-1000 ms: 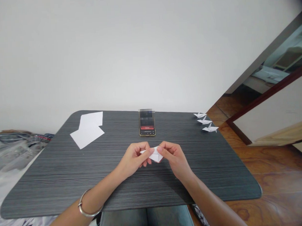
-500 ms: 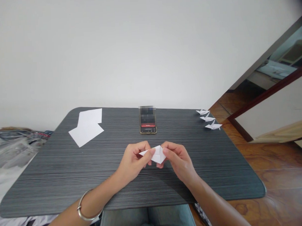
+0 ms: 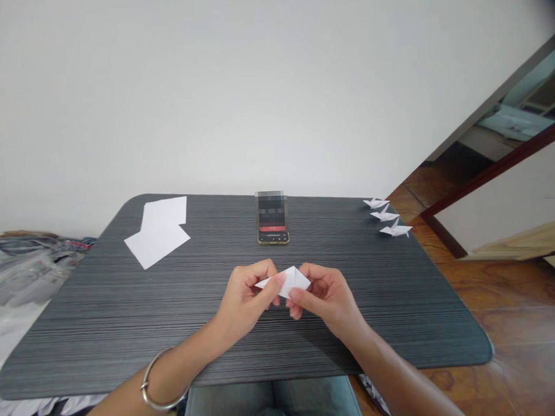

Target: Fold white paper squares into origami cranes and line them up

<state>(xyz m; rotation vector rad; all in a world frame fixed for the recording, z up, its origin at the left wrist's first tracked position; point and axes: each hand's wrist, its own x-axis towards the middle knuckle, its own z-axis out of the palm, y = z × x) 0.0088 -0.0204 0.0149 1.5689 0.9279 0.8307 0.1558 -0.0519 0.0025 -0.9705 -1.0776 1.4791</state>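
Note:
Both my hands meet over the middle of the dark striped table [image 3: 103, 326]. Between them is a small folded white paper piece [image 3: 290, 279], a pointed shape held just above the tabletop. My left hand [image 3: 247, 298] pinches its left side with thumb and fingers curled. My right hand [image 3: 325, 298] grips its right and lower edge, thumb tip pressed under the fold. A silver bangle [image 3: 159, 385] circles my left wrist.
A phone [image 3: 272, 219] stands upright behind my hands. Two white paper sheets [image 3: 159, 237] lie overlapped at the back left. Three folded paper cranes [image 3: 387, 217] sit in a row at the back right corner. Wooden floor and a doorway lie to the right.
The paper piece has been turned slightly and my right thumb has slid down under its lower edge. The view has shifted a little lower.

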